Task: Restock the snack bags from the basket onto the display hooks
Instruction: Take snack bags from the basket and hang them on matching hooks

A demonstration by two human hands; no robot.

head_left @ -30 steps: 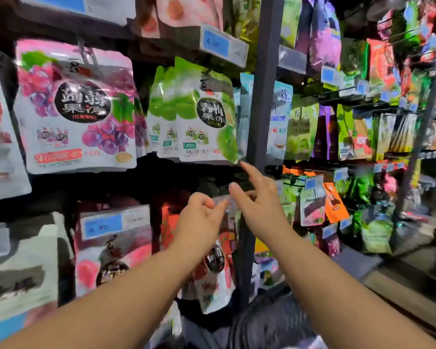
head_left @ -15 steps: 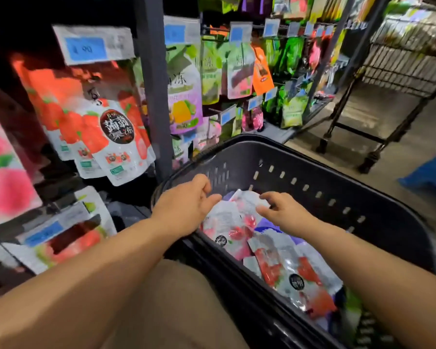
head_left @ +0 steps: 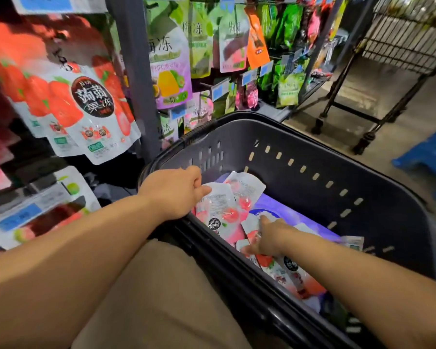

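One display rack (head_left: 134, 71), hooks crowded with hanging pouches, strawberry pouches (head_left: 86, 109) nearest. One dark plastic basket (head_left: 300, 152) just beside it. Snack bags (head_left: 295, 270) lie inside, roughly six, overlapping. Two hands: left hand (head_left: 173, 192) pinches the top edge of a peach bag (head_left: 219, 207); right hand (head_left: 264, 238) down among the bags, grip not readable. Grey shop floor (head_left: 413, 127); one wire trolley (head_left: 400, 41) behind

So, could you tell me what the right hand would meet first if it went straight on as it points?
Probably the red-and-white snack bag in the basket under the right hand; they may touch already, but depth is unclear.
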